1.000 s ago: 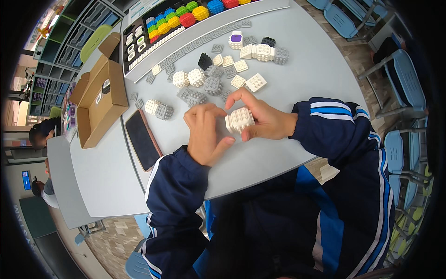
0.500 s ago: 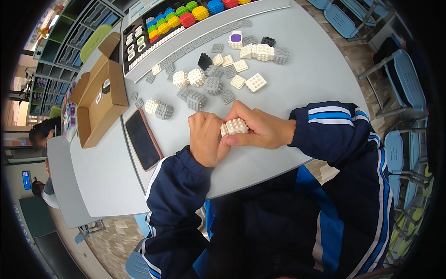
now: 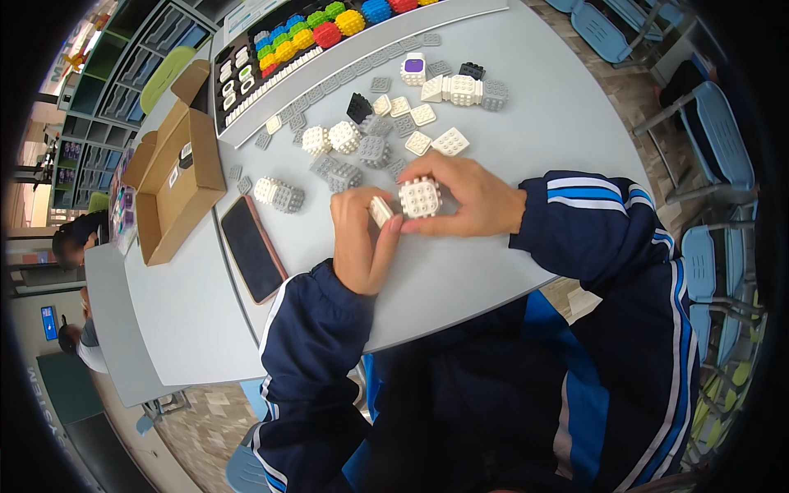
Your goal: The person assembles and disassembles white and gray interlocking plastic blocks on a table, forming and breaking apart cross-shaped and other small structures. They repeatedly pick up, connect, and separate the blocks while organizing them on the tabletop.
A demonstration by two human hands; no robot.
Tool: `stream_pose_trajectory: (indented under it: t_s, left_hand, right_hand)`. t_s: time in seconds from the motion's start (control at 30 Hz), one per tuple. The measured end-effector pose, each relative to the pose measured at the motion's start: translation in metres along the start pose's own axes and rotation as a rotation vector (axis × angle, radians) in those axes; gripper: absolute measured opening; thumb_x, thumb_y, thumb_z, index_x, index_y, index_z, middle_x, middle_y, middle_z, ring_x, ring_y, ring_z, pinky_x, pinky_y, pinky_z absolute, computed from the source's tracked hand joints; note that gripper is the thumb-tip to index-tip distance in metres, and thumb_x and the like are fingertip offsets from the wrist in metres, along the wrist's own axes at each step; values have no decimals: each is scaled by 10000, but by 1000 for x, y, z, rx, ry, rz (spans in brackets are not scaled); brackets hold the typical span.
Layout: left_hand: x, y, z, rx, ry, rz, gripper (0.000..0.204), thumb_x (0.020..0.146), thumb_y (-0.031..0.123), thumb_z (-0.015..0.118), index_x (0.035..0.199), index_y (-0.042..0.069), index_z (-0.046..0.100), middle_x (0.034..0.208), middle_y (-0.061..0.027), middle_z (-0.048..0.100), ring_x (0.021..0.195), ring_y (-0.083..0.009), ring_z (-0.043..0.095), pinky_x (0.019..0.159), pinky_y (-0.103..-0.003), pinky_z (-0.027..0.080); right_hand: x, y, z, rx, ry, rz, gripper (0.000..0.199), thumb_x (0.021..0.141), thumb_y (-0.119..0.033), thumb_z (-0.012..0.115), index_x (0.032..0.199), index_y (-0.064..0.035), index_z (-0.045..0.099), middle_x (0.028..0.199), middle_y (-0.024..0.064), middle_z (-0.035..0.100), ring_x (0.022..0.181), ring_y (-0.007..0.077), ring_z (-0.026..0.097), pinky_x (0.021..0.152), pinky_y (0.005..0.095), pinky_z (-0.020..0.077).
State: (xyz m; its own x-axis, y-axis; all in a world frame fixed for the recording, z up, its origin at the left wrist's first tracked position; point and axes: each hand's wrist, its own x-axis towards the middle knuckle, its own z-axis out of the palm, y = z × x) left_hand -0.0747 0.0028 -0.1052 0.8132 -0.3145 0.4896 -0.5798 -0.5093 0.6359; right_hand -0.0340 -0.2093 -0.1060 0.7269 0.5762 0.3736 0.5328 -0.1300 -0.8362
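My right hand (image 3: 467,197) grips a white studded cube (image 3: 420,197) just above the grey table (image 3: 526,115). My left hand (image 3: 362,242) pinches a flat white studded plate (image 3: 380,211) tilted against the cube's left side. Both forearms wear dark blue sleeves with blue and white stripes. Loose white and grey studded pieces (image 3: 362,148) lie scattered on the table just beyond my hands.
A dark phone (image 3: 251,246) lies left of my hands. An open cardboard box (image 3: 177,193) stands further left. A black tray with coloured balls (image 3: 312,37) runs along the far edge. Blue chairs (image 3: 707,148) stand at the right. Other people sit at the far left.
My hands have parted slightly: the white plate now sits apart in my left hand beside the cube, which earlier was held pressed between both hands.
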Motion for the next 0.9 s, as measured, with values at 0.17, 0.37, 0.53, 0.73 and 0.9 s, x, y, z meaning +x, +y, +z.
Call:
stream_pose_trajectory:
  t_s: [0.17,0.37,0.53,0.73,0.9]
  left_hand:
    - [3,-13,1,228,18,13,268,825,9,677,1080,70,618,1134,-94,560,1017,-289,475,901,-378,340]
    - [2,-16,0,406,-37,42,328,812,-32,649,1098,128,645,1160,-41,589,1060,-254,488,946,-376,302]
    - [3,-18,-1,479,-50,70,450,732,-101,603,1115,133,639,1208,-37,584,1098,-255,511,935,-406,310]
    - [2,-19,-2,462,-36,71,466,717,-132,576,1099,125,652,1205,-48,598,1081,-266,522,949,-389,305]
    - [4,-14,-7,356,-9,100,414,721,-135,563,1053,88,666,1167,-69,623,1028,-269,541,934,-369,324]
  right_hand:
    - [11,11,-9,-237,177,-101,456,830,-212,761,1192,-31,550,1103,137,605,1037,286,586,891,372,466]
    - [12,23,-7,-453,177,-146,454,801,-151,784,1229,-115,636,1332,98,475,1133,273,476,932,367,454]
    - [11,26,-5,-545,154,-111,464,810,-146,763,1255,-130,632,1353,103,462,1205,296,412,997,390,401]
    - [17,22,-20,-689,268,-171,420,824,-237,741,1217,-123,648,1343,104,493,1206,301,416,1023,447,320]
    - [25,40,-84,-776,409,-98,367,829,-345,734,1103,-105,689,1211,64,586,1152,258,487,1005,407,337]
